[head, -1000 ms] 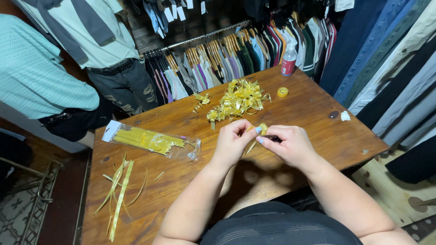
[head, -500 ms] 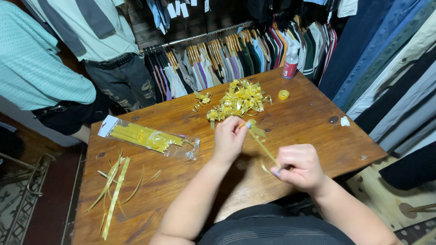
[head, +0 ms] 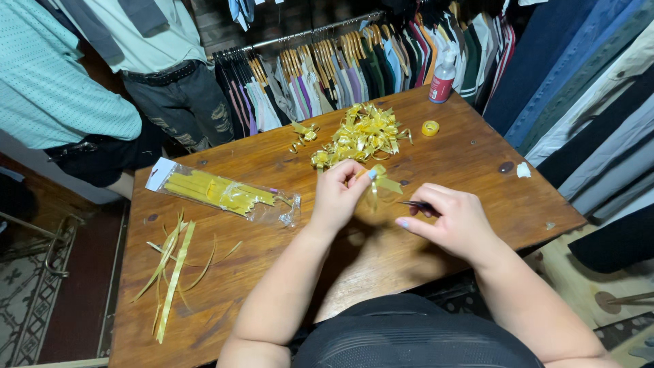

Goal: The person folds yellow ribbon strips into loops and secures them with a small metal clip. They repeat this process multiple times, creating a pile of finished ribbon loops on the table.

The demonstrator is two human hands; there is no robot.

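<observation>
In the head view, a heap of gold bows (head: 362,136), a tape roll (head: 430,127) and a bottle (head: 442,83) sit upper centre; a packet of strips (head: 218,192) lies left. The left hand (head: 338,194) pinches a gold ribbon (head: 379,181) at centre. The right hand (head: 449,221), gripping a thin dark tool (head: 414,204), has risen closer since half a second ago.

Wooden surface (head: 225,286), brown, knotted; clothes rail (head: 306,34) behind, packed with hung shirts on hangers; dark garments (head: 579,95) hanging at right; patterned rug (head: 27,300) on floor, left; dim indoor light.
</observation>
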